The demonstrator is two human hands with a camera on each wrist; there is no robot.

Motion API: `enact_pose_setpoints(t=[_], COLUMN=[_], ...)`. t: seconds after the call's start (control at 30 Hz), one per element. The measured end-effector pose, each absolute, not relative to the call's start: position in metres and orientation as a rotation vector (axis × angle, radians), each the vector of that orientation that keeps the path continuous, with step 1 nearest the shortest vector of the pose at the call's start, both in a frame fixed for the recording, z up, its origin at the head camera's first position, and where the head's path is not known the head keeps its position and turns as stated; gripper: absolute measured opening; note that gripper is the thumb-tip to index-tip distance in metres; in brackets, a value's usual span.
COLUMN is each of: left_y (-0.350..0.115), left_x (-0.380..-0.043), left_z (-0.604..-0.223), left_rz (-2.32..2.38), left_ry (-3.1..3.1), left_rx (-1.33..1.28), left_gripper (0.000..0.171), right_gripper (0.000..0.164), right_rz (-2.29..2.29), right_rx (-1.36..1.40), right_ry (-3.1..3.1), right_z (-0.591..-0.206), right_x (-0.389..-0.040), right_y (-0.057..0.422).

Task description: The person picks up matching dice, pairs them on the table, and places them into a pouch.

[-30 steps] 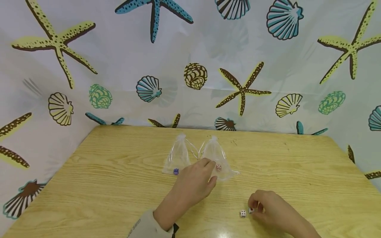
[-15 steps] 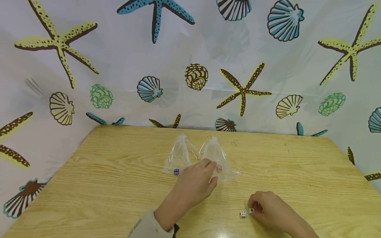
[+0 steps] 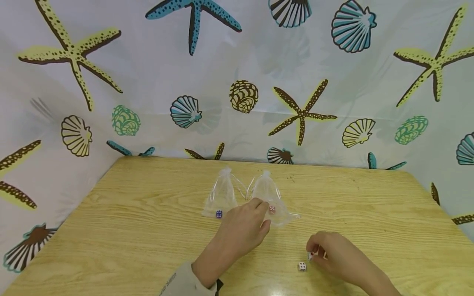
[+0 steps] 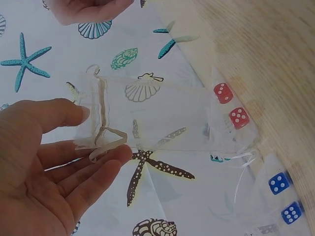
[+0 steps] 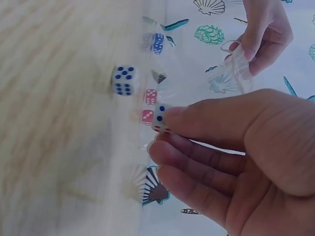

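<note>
My left hand holds a sheer white drawstring bag by its mouth; in the left wrist view, thumb and fingers stand apart with the mouth between them. My right hand pinches a white die with blue and red pips between thumb and fingertips. Just left of it, a second white die rests on the table. Beyond the left hand lie two more sheer bags: one with two blue dice, one with two red dice. The held bag's far end overlaps the red-dice bag, so its outline is unclear.
A wooden table lies under the hands. A white cloth printed with starfish and shells hangs behind it and at both sides. The gathered tops of the two dice bags point toward the back edge.
My right hand has drawn the pinched die slightly up and away from the other white die, which stays in place. The left hand and the bags look unchanged.
</note>
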State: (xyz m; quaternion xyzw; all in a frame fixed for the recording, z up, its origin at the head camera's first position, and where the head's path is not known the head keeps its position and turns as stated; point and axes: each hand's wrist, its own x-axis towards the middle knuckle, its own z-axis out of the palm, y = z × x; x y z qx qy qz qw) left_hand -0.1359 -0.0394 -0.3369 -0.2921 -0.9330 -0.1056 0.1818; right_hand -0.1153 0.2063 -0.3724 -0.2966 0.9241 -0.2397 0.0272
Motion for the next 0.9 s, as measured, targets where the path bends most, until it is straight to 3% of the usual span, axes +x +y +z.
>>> enact_pose_setpoints(t=[0.9], left_y=[-0.039], left_x=[-0.135], left_z=[-0.337], left_rz=[-0.274], left_ry=[-2.648], left_rx=[-0.819], left_gripper=[0.030], right_gripper=[0.013], right_rz=[-0.884], right_rx=[-1.016], right_ry=[3.028], right_z=[-0.319], right_x=[-0.118], right_y=[0.173])
